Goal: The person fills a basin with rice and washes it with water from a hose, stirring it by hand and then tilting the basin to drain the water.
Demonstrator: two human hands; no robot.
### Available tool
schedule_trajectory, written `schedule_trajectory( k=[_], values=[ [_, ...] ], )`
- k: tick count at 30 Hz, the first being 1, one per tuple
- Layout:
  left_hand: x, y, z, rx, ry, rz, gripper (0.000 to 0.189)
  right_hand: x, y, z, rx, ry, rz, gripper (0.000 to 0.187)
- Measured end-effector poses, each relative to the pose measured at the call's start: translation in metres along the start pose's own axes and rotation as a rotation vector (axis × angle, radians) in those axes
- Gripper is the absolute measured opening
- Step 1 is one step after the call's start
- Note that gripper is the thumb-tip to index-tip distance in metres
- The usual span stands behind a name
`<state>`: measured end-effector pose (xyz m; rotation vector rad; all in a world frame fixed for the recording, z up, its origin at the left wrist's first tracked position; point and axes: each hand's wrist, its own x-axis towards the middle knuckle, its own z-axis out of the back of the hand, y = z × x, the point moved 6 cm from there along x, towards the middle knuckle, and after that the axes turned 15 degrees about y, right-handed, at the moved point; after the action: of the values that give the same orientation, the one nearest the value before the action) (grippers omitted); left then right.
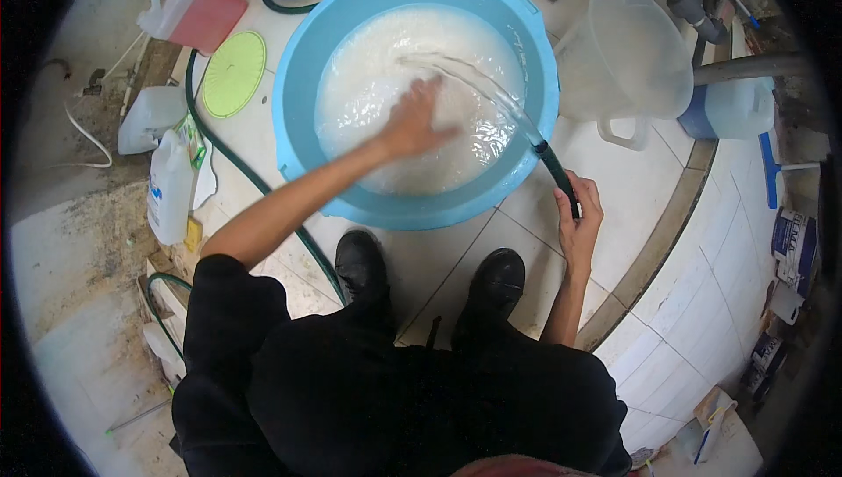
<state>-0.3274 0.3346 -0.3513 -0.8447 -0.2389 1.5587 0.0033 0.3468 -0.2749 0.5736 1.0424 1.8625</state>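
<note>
A large light-blue plastic basin stands on the tiled floor in front of my feet. Cloudy whitish liquid fills its lower part. My right hand grips the end of a dark green hose at the basin's right side. From the hose mouth a clear stream of water arcs into the liquid. Over the middle of the basin, my left hand is slightly blurred, its thumb spread from the fingers and nothing in it. Whether its fingertips touch the liquid I cannot tell.
Right of the basin are a big translucent pitcher and a jug of blue liquid. Leftward lie a jug of pink liquid, a green round lid and a white jug. More hose crosses the floor beside my left boot.
</note>
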Motion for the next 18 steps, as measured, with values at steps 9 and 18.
schedule_trajectory(
  k=[9, 18],
  values=[
    [0.034, -0.064, -0.017, 0.803, 0.017, -0.196, 0.092, -0.001, 0.005, 0.002, 0.014, 0.010, -0.032, 0.028],
    [0.115, -0.029, -0.022, 0.949, 0.181, -0.166, 0.053, -0.003, 0.004, -0.004, 0.012, -0.012, 0.016, 0.028]
  ],
)
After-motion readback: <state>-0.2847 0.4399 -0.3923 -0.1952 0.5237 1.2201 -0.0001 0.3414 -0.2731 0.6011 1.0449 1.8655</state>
